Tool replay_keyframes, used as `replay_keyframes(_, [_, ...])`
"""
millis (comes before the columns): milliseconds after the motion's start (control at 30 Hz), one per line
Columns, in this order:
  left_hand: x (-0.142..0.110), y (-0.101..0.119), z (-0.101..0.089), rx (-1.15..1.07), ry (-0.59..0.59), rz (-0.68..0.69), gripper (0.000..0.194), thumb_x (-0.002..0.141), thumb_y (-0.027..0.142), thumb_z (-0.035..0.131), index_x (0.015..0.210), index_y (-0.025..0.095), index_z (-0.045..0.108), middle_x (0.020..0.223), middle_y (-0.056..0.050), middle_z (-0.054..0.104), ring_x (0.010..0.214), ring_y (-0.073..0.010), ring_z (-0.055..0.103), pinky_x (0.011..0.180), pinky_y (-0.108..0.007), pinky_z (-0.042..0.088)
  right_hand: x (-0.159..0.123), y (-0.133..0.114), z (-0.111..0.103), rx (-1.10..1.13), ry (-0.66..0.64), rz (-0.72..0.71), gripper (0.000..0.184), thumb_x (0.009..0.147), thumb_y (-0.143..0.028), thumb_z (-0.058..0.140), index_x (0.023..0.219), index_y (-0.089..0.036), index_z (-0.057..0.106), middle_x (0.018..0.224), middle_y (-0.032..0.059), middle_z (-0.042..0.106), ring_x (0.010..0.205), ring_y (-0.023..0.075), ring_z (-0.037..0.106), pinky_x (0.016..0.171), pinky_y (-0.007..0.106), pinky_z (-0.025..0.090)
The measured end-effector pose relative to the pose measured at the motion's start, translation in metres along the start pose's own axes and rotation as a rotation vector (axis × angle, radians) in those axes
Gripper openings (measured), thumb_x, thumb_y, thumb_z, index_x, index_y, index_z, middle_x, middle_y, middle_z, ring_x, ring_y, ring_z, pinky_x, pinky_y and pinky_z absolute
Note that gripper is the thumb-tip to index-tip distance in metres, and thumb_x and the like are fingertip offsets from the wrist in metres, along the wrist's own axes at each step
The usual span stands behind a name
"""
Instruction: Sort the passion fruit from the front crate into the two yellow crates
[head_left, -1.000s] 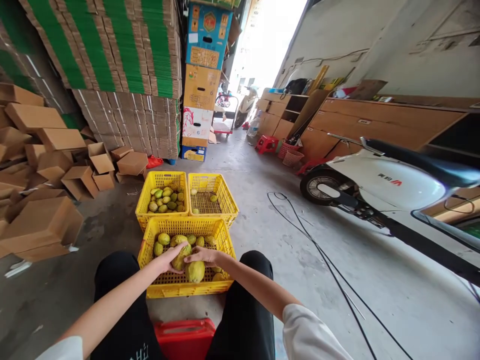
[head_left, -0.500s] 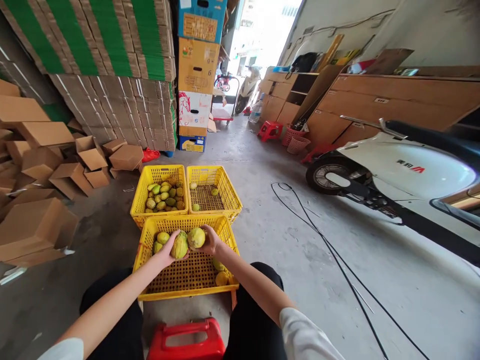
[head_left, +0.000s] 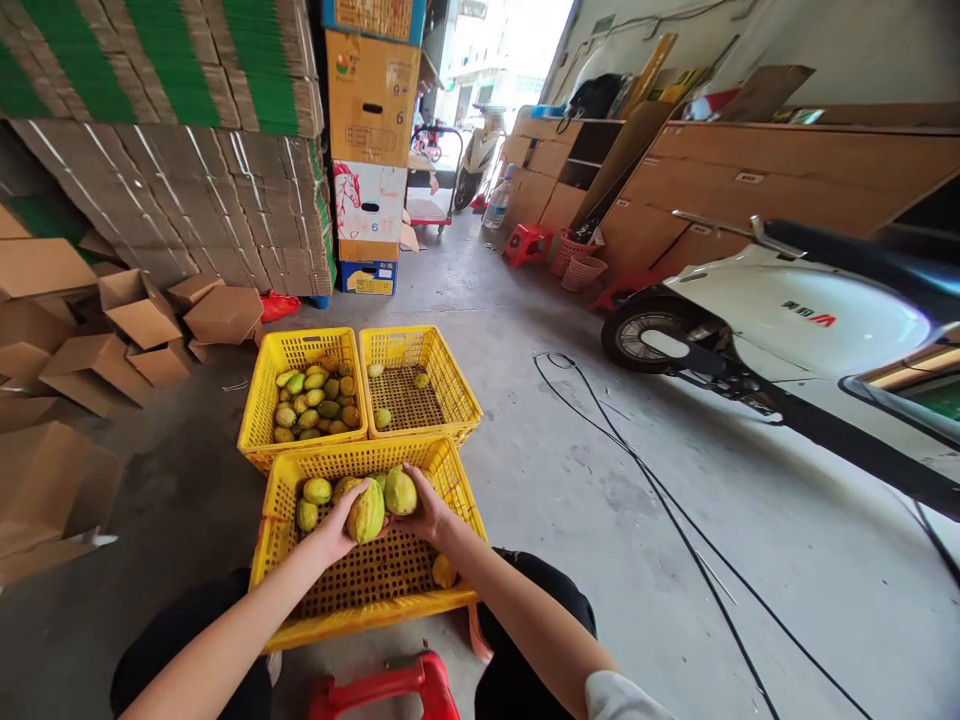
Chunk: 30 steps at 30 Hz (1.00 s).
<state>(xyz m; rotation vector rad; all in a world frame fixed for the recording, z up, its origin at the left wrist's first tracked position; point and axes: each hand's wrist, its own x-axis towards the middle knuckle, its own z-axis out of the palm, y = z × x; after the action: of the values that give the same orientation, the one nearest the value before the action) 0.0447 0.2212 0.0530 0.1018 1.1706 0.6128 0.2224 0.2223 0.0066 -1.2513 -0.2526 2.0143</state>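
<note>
Both hands are over the near yellow crate (head_left: 281, 570). In my left hand (head_left: 339, 530) is a ribbed yellow-green papaya (head_left: 366, 512), fingers wrapped around its side. My right hand (head_left: 429, 512) grips a rounder papaya (head_left: 400, 492), its end tipped toward me. The two fruits are side by side, almost touching. Behind them, more papayas are partly hidden by my hands. Two papayas (head_left: 316, 490) lie at the crate's left end, and a yellower papaya (head_left: 443, 571) lies at its right end.
Behind stand a yellow crate (head_left: 255, 400) full of papayas and another yellow crate (head_left: 465, 400) with a few. A red stool (head_left: 375, 685) is between my legs. A black cable (head_left: 652, 480) crosses the floor near a white scooter (head_left: 847, 310). Cardboard boxes (head_left: 97, 365) lie left.
The camera view has shifted, with the crates now lower and slightly left. Both papayas are still in my hands; the right one has turned, and more fruit shows behind them.
</note>
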Motion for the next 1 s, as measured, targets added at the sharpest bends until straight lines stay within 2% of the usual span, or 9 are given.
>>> replay_keyframes(133, [0.012,-0.002,0.003,-0.054,0.0,-0.006,0.029,0.116,0.043,0.062,0.129,0.02,0.071,0.086,-0.006,0.081,0.073,-0.0262,0.084,0.084,-0.044,0.076,-0.006,-0.008,0.005,0.141,0.08,0.074,0.042,0.115,-0.063,0.051,0.111,-0.024,0.065,0.103,0.0093,0.08,0.098,0.0251,0.081,0.075,0.032,0.068])
replay_keyframes(200, [0.017,0.0,0.001,-0.075,0.031,0.007,0.028,0.116,0.044,0.063,0.126,0.019,0.07,0.082,-0.005,0.079,0.067,-0.0238,0.081,0.078,-0.04,0.075,-0.009,-0.014,0.007,0.134,0.044,0.054,0.036,0.114,-0.056,0.048,0.116,-0.024,0.065,0.106,0.0101,0.08,0.103,0.0272,0.082,0.08,0.036,0.069])
replay_keyframes(300, [0.021,0.003,-0.004,-0.076,0.054,0.031,0.028,0.115,0.046,0.063,0.122,0.019,0.069,0.08,-0.004,0.077,0.062,-0.021,0.077,0.068,-0.033,0.071,-0.009,-0.019,0.004,0.098,-0.046,0.016,0.03,0.104,-0.051,0.054,0.117,-0.025,0.063,0.108,0.0117,0.08,0.111,0.034,0.082,0.087,0.047,0.071])
replay_keyframes(400, [0.018,0.003,-0.01,-0.103,0.056,0.047,0.026,0.112,0.042,0.065,0.124,0.019,0.069,0.085,-0.006,0.079,0.072,-0.0232,0.081,0.068,-0.033,0.071,-0.007,-0.02,0.0,0.029,-0.122,-0.014,0.036,0.091,-0.054,0.066,0.113,-0.026,0.063,0.109,0.0127,0.081,0.119,0.0387,0.081,0.091,0.051,0.072])
replay_keyframes(533, [0.008,0.002,-0.015,-0.224,0.069,0.119,0.021,0.105,0.025,0.064,0.125,0.02,0.067,0.101,-0.009,0.082,0.099,-0.0275,0.087,0.088,-0.039,0.075,-0.006,-0.017,0.005,-0.017,-0.17,-0.064,0.039,0.086,-0.055,0.077,0.109,-0.027,0.064,0.112,0.0123,0.083,0.128,0.0383,0.08,0.096,0.047,0.072])
replay_keyframes(667, [0.0,0.003,-0.011,-0.241,-0.003,0.239,0.024,0.097,0.02,0.075,0.119,0.021,0.066,0.119,-0.01,0.082,0.121,-0.0297,0.084,0.104,-0.044,0.074,-0.009,-0.017,0.012,-0.011,-0.226,-0.116,0.051,0.081,-0.057,0.089,0.114,-0.027,0.064,0.117,0.011,0.084,0.131,0.0389,0.079,0.098,0.049,0.073])
replay_keyframes(767, [-0.002,0.005,-0.006,-0.197,-0.067,0.347,0.027,0.094,0.02,0.082,0.114,0.025,0.065,0.122,-0.007,0.081,0.123,-0.0272,0.081,0.107,-0.042,0.073,-0.018,-0.023,0.01,0.01,-0.202,-0.229,0.058,0.077,-0.052,0.095,0.119,-0.029,0.062,0.123,0.0079,0.082,0.131,0.0373,0.078,0.101,0.051,0.073])
replay_keyframes(900, [-0.002,0.006,-0.004,-0.104,-0.163,0.474,0.045,0.095,0.028,0.086,0.135,0.031,0.066,0.133,-0.004,0.078,0.124,-0.0272,0.079,0.101,-0.04,0.073,-0.034,-0.031,0.006,0.033,-0.158,-0.344,0.061,0.075,-0.042,0.099,0.119,-0.033,0.057,0.122,0.0023,0.077,0.126,0.0325,0.078,0.102,0.052,0.073])
replay_keyframes(1000, [-0.003,0.009,-0.004,-0.02,-0.24,0.486,0.061,0.092,0.036,0.09,0.147,0.035,0.064,0.141,-0.004,0.075,0.127,-0.0297,0.077,0.101,-0.042,0.073,-0.045,-0.03,0.006,-0.01,-0.143,-0.409,0.065,0.07,-0.034,0.102,0.118,-0.033,0.059,0.112,-0.0016,0.072,0.121,0.0293,0.078,0.101,0.049,0.072])
